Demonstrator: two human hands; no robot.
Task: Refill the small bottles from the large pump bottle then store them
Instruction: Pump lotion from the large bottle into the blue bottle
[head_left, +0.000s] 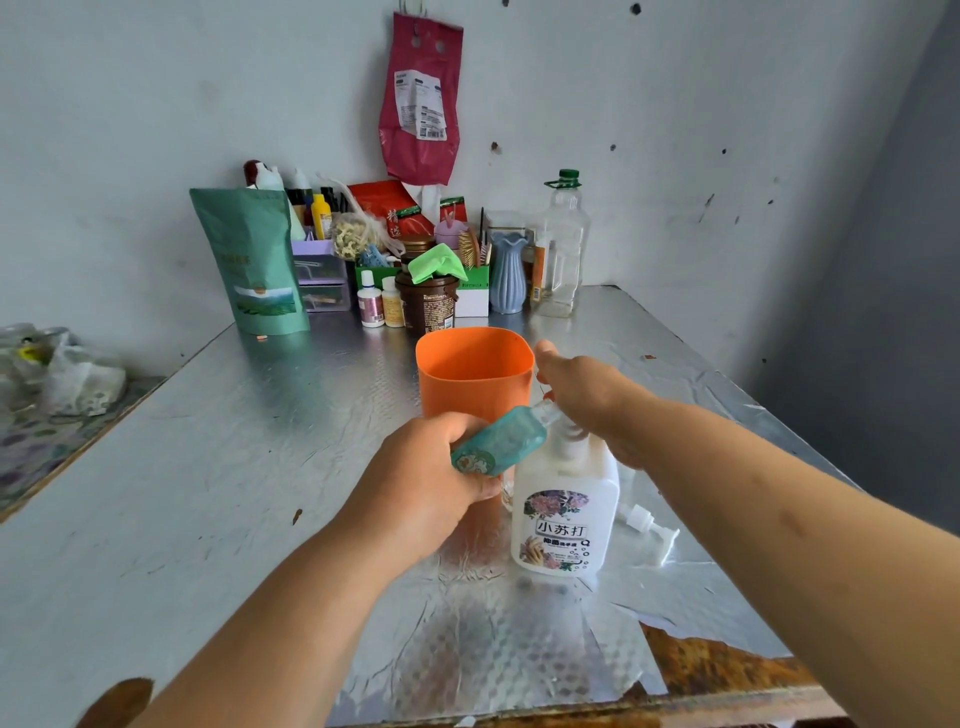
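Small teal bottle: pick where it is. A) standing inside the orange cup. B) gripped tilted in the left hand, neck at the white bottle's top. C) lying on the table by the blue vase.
B: the left hand grips the small teal bottle tilted, neck toward the large white bottle.

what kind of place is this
Likely a home's toiletry corner: a foil-covered table against a bare wall, a hairbrush, blue vase and drawer organizer at its back, a hand-soap pump bottle in front.
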